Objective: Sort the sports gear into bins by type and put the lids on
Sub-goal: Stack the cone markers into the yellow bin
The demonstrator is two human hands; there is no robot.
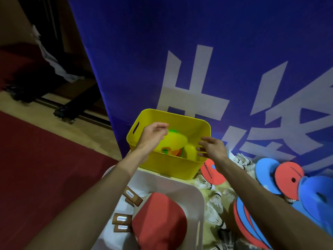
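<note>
The yellow bin (pixel 171 165), holding yellow-green gear (pixel 176 141), stands on the floor against the blue banner (pixel 198 42); the left hand (pixel 153 136) hovers over its left rim, fingers loosely curled, empty; the right hand (pixel 213 148) spreads straight fingers at its right rim; the white bin (pixel 196 195) sits nearer.

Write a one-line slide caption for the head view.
Left hand and right hand over a yellow bin beside a white bin with red paddles; shuttlecocks and red-and-blue discs lie unsorted.
</note>
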